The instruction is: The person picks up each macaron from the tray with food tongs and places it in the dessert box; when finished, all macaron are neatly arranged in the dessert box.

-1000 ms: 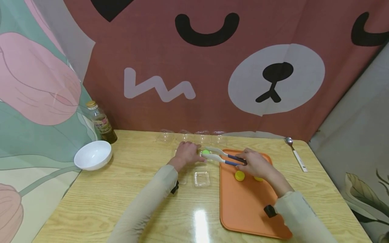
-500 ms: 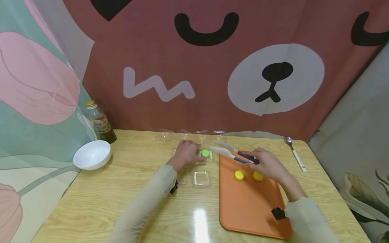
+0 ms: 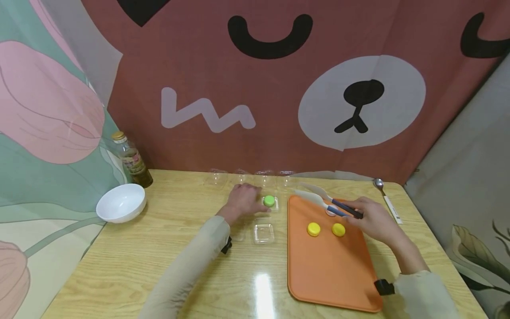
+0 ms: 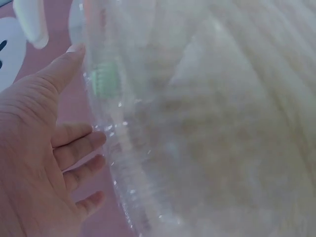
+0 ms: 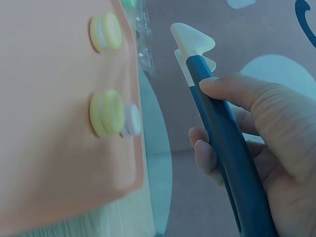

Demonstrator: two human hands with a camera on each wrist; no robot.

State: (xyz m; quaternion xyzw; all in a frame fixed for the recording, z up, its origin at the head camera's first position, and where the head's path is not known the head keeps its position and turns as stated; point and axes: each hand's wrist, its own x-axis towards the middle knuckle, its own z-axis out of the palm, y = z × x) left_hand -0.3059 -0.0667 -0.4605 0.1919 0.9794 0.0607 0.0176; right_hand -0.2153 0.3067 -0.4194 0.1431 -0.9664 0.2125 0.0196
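My left hand [image 3: 244, 200] is at a small clear plastic container [image 3: 275, 206] with a green macaron [image 3: 269, 201] in it. In the left wrist view its thumb and loosely bent fingers are spread either side of the macaron, fingertips at the container's edge. My right hand [image 3: 372, 220] grips tongs with dark blue handles [image 5: 222, 128] and pale tips, the tips apart with nothing between them. Beneath the tongs, an orange tray [image 3: 330, 274] bears two macarons, a left yellow one [image 3: 313, 229] and a right yellow one [image 3: 338, 230]. A whitish macaron [image 5: 131, 120] is partly hidden behind them.
Near the left hand lies another clear container [image 3: 264, 233]. Several clear lids [image 3: 264, 179] stand along the table's back edge. A white bowl [image 3: 121, 204] and a bottle [image 3: 137, 166] stand at left. A spoon [image 3: 388, 201] lies right of the tray.
My right hand has drawn the tongs away from the green macaron, rightward over the tray. The macaron stays in the container, and my left hand keeps its place.
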